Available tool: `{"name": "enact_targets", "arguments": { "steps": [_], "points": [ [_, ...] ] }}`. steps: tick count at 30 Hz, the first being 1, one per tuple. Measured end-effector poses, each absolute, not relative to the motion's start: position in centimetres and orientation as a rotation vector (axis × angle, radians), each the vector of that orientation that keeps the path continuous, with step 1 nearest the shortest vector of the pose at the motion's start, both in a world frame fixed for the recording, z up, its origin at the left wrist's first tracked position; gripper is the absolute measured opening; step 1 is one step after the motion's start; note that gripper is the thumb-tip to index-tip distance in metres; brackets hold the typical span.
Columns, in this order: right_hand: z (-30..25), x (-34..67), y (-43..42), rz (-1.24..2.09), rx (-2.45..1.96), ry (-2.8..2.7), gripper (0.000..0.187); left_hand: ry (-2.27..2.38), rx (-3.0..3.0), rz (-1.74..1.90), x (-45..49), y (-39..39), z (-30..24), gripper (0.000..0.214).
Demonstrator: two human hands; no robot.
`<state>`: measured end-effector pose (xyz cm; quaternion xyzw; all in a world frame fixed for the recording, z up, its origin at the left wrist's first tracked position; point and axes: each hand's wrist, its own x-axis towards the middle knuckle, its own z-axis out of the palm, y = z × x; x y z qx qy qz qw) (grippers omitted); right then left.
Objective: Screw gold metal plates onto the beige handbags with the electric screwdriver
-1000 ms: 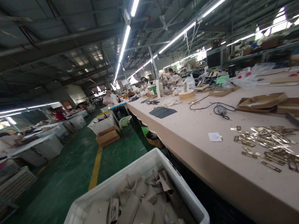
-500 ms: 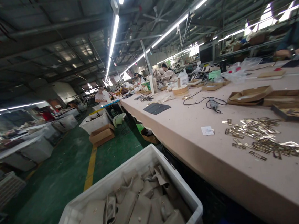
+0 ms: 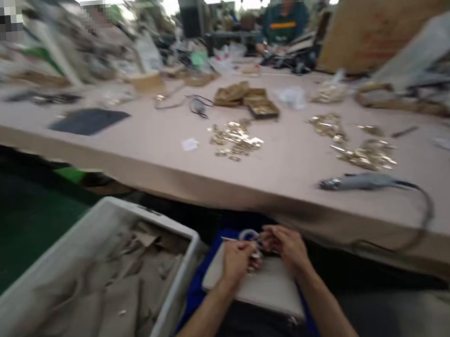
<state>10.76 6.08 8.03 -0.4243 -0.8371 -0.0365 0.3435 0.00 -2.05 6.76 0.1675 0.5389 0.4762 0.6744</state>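
We pinch a ring fitting (image 3: 248,235) on the beige bag (image 3: 266,290) in our lap.
Our left hand (image 3: 236,258) and right hand (image 3: 287,244) meet at the bag's top edge, each grip narrow and closed on the fitting, though blur hides the fingertips. The bag lies below the tabletop (image 3: 149,148) edge, just right of a white bin (image 3: 154,218) of beige pieces.

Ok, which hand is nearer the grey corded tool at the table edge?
Right. The right hand lies below and left of the grey corded tool, over the beige bag on the lap; the left hand is farther left, beside it.
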Motion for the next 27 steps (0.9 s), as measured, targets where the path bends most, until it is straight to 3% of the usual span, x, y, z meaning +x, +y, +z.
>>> {"name": "enact_targets", "arguments": {
  "steps": [2, 5, 7, 11, 17, 21, 25, 27],
  "points": [
    [6.3, 15.0, 5.9, 0.367, -1.212, -2.036, 0.033, 1.284, 0.437, 1.196, 1.0, -1.0, 4.7, 0.042],
    [4.8, 17.3, 5.8, 1.415, -1.155, -1.366, 0.035, 1.283, 0.504, 1.234, 1.4, -0.7, 3.7, 0.044],
    [4.4, 17.1, 5.8, 1.711, -1.106, -1.07, 0.038, 1.29, 0.522, 1.23, 1.2, -1.1, 4.0, 0.041],
    [4.9, 16.4, 5.9, 1.693, -1.154, -1.301, 0.037, 1.322, 0.583, 1.228, 1.1, -1.3, 4.2, 0.036],
    [6.6, 17.4, 6.0, 1.524, -1.204, -1.719, 0.017, 1.278, 0.665, 1.192, 1.2, -1.3, 4.2, 0.03],
    [6.5, 18.2, 5.8, 1.61, -1.224, -1.739, 0.011, 1.247, 0.647, 1.168, 1.1, -1.4, 4.5, 0.024],
    [6.3, 18.2, 5.1, 1.823, -1.135, -1.422, 0.041, 1.244, 0.629, 1.194, 1.1, -1.4, 4.1, 0.028],
    [6.4, 18.0, 4.8, 1.872, -1.118, -1.353, 0.046, 1.228, 0.597, 1.2, 1.2, -1.5, 3.8, 0.035]
  ]
}}
